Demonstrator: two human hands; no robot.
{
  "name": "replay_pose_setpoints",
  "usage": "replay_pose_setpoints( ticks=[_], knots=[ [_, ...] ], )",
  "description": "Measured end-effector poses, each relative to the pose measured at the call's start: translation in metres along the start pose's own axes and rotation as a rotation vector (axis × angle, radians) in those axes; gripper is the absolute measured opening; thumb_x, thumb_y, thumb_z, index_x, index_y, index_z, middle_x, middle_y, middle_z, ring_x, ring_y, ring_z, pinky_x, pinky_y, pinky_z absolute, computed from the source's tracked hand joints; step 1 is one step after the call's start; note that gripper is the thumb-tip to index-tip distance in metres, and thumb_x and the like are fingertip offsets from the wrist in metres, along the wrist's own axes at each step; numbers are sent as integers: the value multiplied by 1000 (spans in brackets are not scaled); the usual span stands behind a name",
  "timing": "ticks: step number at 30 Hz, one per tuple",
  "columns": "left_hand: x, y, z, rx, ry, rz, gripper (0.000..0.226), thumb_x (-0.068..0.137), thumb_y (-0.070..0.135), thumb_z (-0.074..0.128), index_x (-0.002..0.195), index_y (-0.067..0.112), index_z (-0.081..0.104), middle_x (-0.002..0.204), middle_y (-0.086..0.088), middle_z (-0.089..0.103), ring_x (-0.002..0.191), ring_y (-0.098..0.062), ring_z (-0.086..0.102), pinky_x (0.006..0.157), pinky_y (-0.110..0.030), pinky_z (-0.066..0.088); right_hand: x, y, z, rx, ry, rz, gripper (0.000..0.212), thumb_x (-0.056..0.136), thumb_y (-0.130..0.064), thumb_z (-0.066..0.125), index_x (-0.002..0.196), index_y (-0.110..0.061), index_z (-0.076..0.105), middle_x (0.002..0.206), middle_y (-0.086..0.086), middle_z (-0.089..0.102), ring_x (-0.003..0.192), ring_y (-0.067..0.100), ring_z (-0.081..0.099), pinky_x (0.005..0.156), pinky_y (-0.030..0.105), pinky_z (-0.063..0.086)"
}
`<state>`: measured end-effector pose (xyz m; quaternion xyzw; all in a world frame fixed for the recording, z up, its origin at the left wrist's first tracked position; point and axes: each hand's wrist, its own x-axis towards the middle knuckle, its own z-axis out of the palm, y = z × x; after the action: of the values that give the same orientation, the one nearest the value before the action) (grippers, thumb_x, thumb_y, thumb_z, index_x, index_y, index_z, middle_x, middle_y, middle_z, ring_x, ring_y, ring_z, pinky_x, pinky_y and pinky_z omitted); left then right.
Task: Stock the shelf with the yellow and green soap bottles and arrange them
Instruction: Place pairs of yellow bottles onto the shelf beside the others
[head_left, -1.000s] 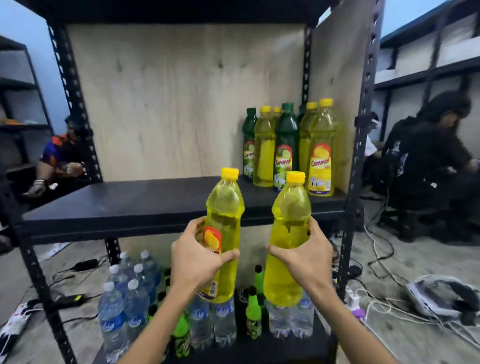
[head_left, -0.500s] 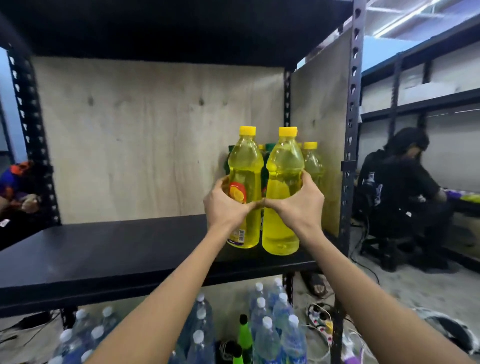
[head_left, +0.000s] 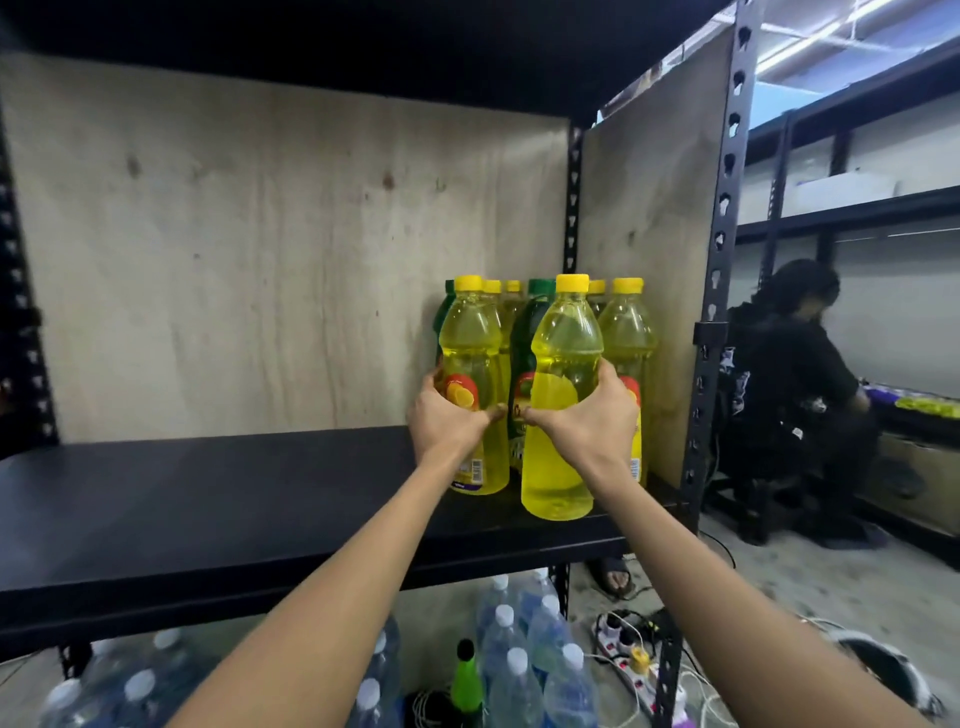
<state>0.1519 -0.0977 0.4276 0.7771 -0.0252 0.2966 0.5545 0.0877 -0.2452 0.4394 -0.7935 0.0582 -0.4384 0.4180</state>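
My left hand (head_left: 449, 418) grips a yellow soap bottle (head_left: 470, 338) with a red and yellow label, standing upright on the black shelf (head_left: 208, 499). My right hand (head_left: 587, 423) grips a second yellow soap bottle (head_left: 563, 338), upright a little nearer the shelf's front edge. Both stand in front of a cluster at the shelf's right end: several more yellow bottles (head_left: 628, 332) and a green soap bottle (head_left: 527, 317) partly hidden between the two I hold.
Plywood panels (head_left: 260, 260) close the shelf's back and right side; a black upright post (head_left: 719, 260) stands at the right. Below are several clear water bottles (head_left: 519, 665) and a green bottle (head_left: 465, 680). A power strip (head_left: 628, 660) lies on the floor. A person (head_left: 795, 389) sits at right.
Both hands have carried the two yellow bottles up from below shelf level and further in, setting them down in front of the cluster. The bottles now stand slightly apart.
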Motion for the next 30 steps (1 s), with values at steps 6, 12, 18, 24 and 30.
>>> replay_pose_setpoints(
  ticks=[6, 12, 18, 24, 30],
  knots=[
    [3, -8, 4, 1, -77, 73, 104, 57, 49, 92, 143, 20, 43, 136, -6, 58, 124, -26, 57, 100, -39, 48, -1, 5, 7, -33, -8, -3, 114, 59, -50, 90, 149, -7, 36, 142, 11, 53, 133, 28, 46, 103, 38, 45],
    [-3, -21, -3, 2, -174, 110, 109, 58, 65, 84, 148, 28, 34, 141, 0, 53, 128, -23, 52, 105, -44, 47, -7, 6, 6, -49, 6, -6, 113, 60, -55, 87, 150, -8, 36, 144, 9, 53, 134, 27, 47, 103, 37, 45],
    [-26, -21, -20, 109, -245, 5, 92, 70, 30, 88, 148, 26, 39, 136, -2, 59, 125, -24, 56, 103, -38, 47, -32, -2, -24, -74, -52, 30, 115, 60, -57, 87, 152, -15, 33, 146, 6, 51, 135, 25, 46, 108, 45, 44],
    [-153, -44, -63, -165, -18, 326, 42, 83, 14, 72, 117, 36, 61, 109, 11, 63, 90, -3, 66, 71, -11, 53, -143, 62, -74, -27, -19, 122, 58, 68, -30, 83, 121, -27, 61, 107, -5, 58, 102, 13, 58, 88, 29, 49],
    [-288, -133, -40, -69, -195, 383, 22, 85, 5, 66, 97, 23, 69, 89, 12, 59, 72, -7, 61, 66, -19, 49, -265, 171, -97, -129, -311, 596, 33, 64, -16, 83, 95, -19, 71, 68, -11, 60, 70, 16, 61, 58, 21, 46]
  ],
)
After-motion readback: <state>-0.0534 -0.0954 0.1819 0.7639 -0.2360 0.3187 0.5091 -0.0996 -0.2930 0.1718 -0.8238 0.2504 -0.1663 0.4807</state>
